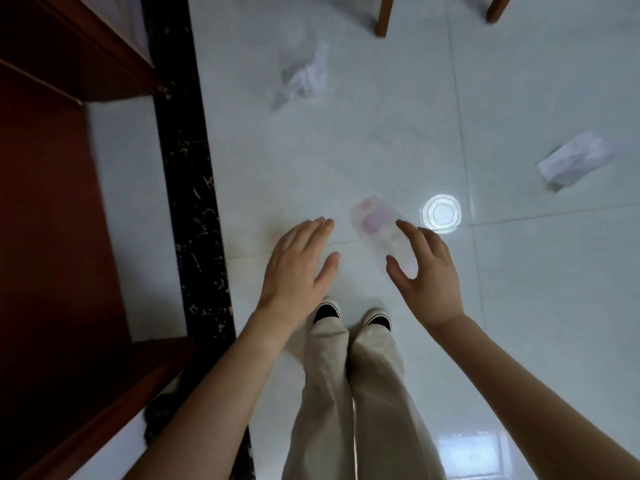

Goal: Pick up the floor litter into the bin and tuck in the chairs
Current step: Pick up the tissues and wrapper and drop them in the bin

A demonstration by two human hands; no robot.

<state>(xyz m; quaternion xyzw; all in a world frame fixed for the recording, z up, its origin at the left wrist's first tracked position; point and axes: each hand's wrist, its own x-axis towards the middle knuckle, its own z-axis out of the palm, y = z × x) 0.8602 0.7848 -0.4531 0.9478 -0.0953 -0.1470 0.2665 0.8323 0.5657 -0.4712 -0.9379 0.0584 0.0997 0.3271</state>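
A clear plastic bottle with a pink label [375, 226] lies on the white tiled floor just ahead of my feet. My right hand [424, 271] hovers over its near end, fingers spread and curved, not gripping it. My left hand [299, 266] is open and flat to the left of the bottle, holding nothing. A crumpled white plastic wrapper [306, 76] lies farther ahead. A folded white paper piece [573, 161] lies at the right. Two wooden chair legs [384, 15] show at the top edge.
Dark red wooden furniture [52, 202] fills the left side, edged by a black marble floor strip [194, 202]. A bright round light reflection [441, 213] sits on the tile beside the bottle. My shoes [327, 311] and beige trousers are below the hands.
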